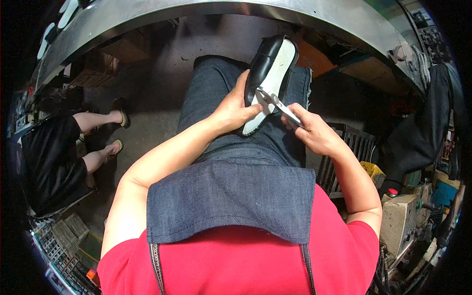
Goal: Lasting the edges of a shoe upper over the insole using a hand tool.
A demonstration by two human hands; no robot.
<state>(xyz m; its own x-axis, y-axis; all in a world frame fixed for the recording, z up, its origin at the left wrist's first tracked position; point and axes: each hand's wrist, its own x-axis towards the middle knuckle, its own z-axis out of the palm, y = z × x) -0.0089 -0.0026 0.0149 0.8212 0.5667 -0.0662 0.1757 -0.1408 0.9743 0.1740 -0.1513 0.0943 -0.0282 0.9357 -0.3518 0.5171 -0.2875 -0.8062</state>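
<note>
A black shoe [263, 59] lies bottom up over my lap, its white underside [280, 61] facing me and its black upper wrapped around the edge. My left hand [236, 107] grips its left side near the lower end, the thumb laid over the white underside. In my right hand [314, 129] is a pair of metal pincers [281, 107], the fingers closed around the handles. The pincers' head rests over the white underside close to my left thumb; whether the jaws bite on anything is too small to tell.
A metal worktable [206, 9] curves across the far side, with white soles [68, 14] at its left end. Another person's legs [98, 120] show at the left. To the right stand a dark slatted crate [344, 147], a yellow bin [372, 173] and a machine box with a red button [392, 192].
</note>
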